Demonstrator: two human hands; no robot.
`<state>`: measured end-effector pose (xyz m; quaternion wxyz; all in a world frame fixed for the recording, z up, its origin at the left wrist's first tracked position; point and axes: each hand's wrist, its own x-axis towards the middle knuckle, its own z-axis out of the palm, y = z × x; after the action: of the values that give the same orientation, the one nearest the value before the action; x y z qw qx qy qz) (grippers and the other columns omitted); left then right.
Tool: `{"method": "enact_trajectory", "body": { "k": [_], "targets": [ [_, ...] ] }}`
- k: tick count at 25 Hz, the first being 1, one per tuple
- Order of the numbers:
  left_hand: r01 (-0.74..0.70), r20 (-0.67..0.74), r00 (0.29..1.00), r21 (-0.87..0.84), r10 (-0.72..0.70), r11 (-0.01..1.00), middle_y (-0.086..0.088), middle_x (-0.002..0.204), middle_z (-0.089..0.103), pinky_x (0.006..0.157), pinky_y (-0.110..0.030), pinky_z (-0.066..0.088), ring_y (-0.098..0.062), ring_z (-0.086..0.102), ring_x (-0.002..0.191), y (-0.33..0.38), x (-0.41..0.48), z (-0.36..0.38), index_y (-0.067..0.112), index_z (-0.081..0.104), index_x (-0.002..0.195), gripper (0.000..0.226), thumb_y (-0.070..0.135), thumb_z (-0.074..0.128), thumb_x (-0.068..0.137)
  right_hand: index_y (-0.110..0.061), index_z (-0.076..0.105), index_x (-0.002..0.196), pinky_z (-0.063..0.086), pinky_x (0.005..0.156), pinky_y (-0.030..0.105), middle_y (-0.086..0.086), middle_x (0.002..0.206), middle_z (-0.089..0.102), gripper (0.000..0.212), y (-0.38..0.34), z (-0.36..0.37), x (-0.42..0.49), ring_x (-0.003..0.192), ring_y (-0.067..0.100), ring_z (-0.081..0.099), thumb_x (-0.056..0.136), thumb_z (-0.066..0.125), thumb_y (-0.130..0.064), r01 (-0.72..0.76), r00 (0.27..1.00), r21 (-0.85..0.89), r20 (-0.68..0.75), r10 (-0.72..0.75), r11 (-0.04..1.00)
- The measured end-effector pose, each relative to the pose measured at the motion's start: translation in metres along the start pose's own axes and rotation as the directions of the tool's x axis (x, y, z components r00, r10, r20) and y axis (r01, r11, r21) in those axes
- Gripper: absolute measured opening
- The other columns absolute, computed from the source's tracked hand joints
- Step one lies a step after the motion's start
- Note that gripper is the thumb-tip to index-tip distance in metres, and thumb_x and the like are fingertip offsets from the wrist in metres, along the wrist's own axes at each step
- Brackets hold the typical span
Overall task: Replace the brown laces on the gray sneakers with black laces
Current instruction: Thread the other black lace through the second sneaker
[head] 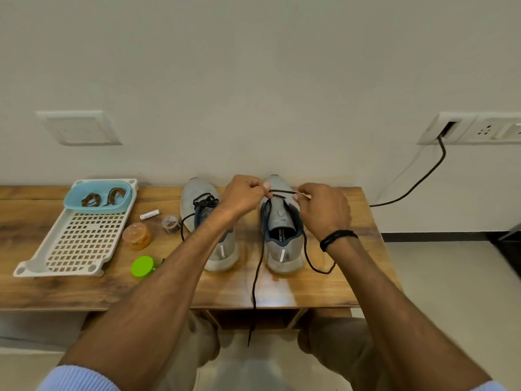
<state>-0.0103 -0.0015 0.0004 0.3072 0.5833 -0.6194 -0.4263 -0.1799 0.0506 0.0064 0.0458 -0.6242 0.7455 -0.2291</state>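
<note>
Two gray sneakers stand side by side on the wooden table, toes toward the wall. The left sneaker carries a black lace bunched over its tongue. Over the right sneaker, my left hand and my right hand each pinch a black lace stretched taut between them near the toe. Both loose ends trail back past the heel; one hangs over the table's front edge. Two coiled brown laces lie in a light blue bowl.
The bowl sits in a white perforated tray at the left. Between tray and sneakers lie a small white tube, a tape roll, an orange jar and a green lid. A black cable runs from a wall socket at right.
</note>
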Motion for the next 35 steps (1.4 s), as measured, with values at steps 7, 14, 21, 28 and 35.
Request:
{"method": "enact_trajectory", "body": {
  "k": [7,14,21,28,35],
  "targets": [
    [0.028,0.006,1.000,0.133,-0.029,0.991,0.006,0.063,0.061,0.069,-0.030,0.046,-0.012,0.053,0.063,-0.010,0.046,0.023,0.019,0.070,0.072,0.038,0.049,0.059,0.094,-0.014,0.075,0.094,0.059,0.076,0.026,0.001,0.082,0.074,0.007,0.000,0.030,0.058,0.069,0.008,0.068,0.089,0.070,-0.017,-0.119,0.965,0.547,0.260,-0.033,0.829],
    [0.016,0.098,0.992,0.527,-0.079,0.850,-0.008,0.070,0.065,0.056,-0.029,0.042,-0.024,0.059,0.069,-0.031,0.027,0.030,0.006,0.069,0.074,0.025,0.021,0.059,0.091,-0.015,0.071,0.093,0.049,0.077,0.024,0.001,0.092,0.072,0.009,0.030,0.050,0.051,0.087,0.017,0.065,0.093,0.062,-0.019,-0.124,0.962,0.329,0.271,0.033,0.936],
    [0.052,0.052,0.994,0.573,-0.100,0.818,-0.003,0.070,0.068,0.060,-0.033,0.052,-0.022,0.064,0.069,-0.035,0.006,0.053,0.013,0.071,0.073,0.016,0.024,0.064,0.082,-0.014,0.077,0.097,0.052,0.085,0.027,0.004,0.102,0.074,0.018,0.004,0.058,0.032,0.099,0.022,0.067,0.090,0.061,-0.014,-0.033,0.935,0.204,0.353,-0.042,0.978],
    [0.122,0.004,0.991,0.416,-0.136,0.901,-0.010,0.060,0.065,0.055,-0.039,0.050,-0.020,0.057,0.055,-0.051,0.013,0.053,0.004,0.068,0.061,0.020,0.011,0.064,0.079,-0.009,0.076,0.082,0.056,0.077,0.035,0.006,0.086,0.074,0.017,0.011,0.074,0.026,0.085,0.022,0.068,0.089,0.061,-0.016,-0.108,0.917,0.180,0.398,0.028,0.978],
    [0.416,-0.104,0.906,0.042,-0.410,0.908,0.001,0.054,0.032,0.046,-0.024,0.021,-0.015,0.031,0.051,-0.049,0.023,0.056,0.018,0.035,0.052,0.045,-0.002,0.064,0.079,-0.003,0.075,0.083,0.056,0.075,0.040,0.014,0.084,0.073,0.027,0.017,0.076,0.025,0.083,0.028,0.068,0.092,0.057,-0.020,-0.102,0.907,0.168,0.420,0.022,0.980]
  ]
}}
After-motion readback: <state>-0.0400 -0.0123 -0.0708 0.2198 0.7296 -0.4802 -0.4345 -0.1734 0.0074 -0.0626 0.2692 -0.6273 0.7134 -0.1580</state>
